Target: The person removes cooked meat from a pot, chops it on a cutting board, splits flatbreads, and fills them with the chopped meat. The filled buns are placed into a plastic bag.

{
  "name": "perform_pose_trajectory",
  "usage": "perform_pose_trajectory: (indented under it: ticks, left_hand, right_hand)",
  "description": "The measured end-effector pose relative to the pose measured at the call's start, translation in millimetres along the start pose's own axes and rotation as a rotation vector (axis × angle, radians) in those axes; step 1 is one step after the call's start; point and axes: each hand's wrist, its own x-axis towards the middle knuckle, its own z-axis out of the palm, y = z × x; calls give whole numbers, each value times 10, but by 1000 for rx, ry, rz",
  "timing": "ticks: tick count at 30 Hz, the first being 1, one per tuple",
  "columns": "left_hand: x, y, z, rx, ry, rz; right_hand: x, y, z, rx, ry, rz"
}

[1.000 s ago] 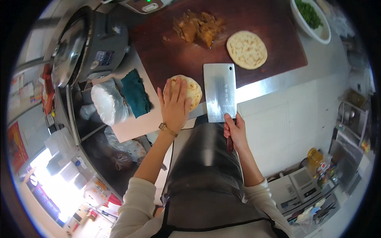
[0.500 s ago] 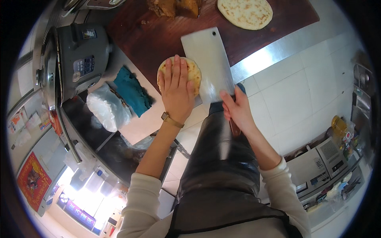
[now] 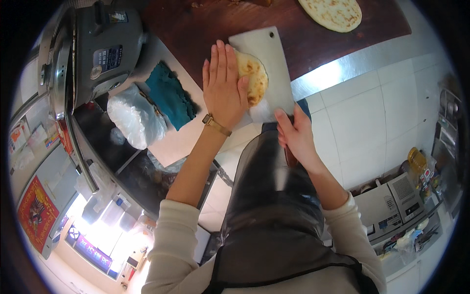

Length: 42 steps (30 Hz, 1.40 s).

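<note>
A round, browned flatbread lies partly on the blade of a broad cleaver at the near edge of the dark red cutting board. My left hand, fingers stretched out flat, rests against the bread's left side and covers part of it. The handle of the cleaver is in my right hand, its fingers wrapped round and the thumb near the blade. The blade lies flat and points away from me. A second flatbread sits at the far right of the board.
Left of the board are a teal cloth, a white plastic bag and a grey cooker with a hinged lid. A metal strip runs along the board's right edge. Brown food pieces show at the top edge.
The flatbread has slid right, from beside the cleaver onto its blade. My left hand has shifted from on top of the bread to its left side. The view has moved slightly.
</note>
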Motion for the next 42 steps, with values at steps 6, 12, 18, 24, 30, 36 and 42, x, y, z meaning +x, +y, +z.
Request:
perform_pose_trajectory:
  ticks: [6, 12, 18, 24, 30, 36, 42]
  left_hand:
    - [-5, -67, 17, -57, 30, 21]
    - [-4, -92, -38, -217, 13, 17]
    - [249, -298, -77, -597, 227, -166]
    - [286, -309, 108, -296, 255, -70]
    - [294, -321, 97, -448, 368, -39]
    - [124, -275, -34, -71, 370, -222]
    - [85, -238, -77, 119, 210, -374]
  right_hand:
    - [-56, 186, 65, 99, -1, 241]
    - [74, 275, 214, 137, -22, 114]
    - [221, 187, 200, 74, -52, 83]
    - [-54, 302, 96, 20, -128, 151]
    - [-158, 318, -5, -255, -146, 39]
    - [-82, 68, -60, -598, -222, 9]
    - [-284, -244, -464, -678, 83, -366]
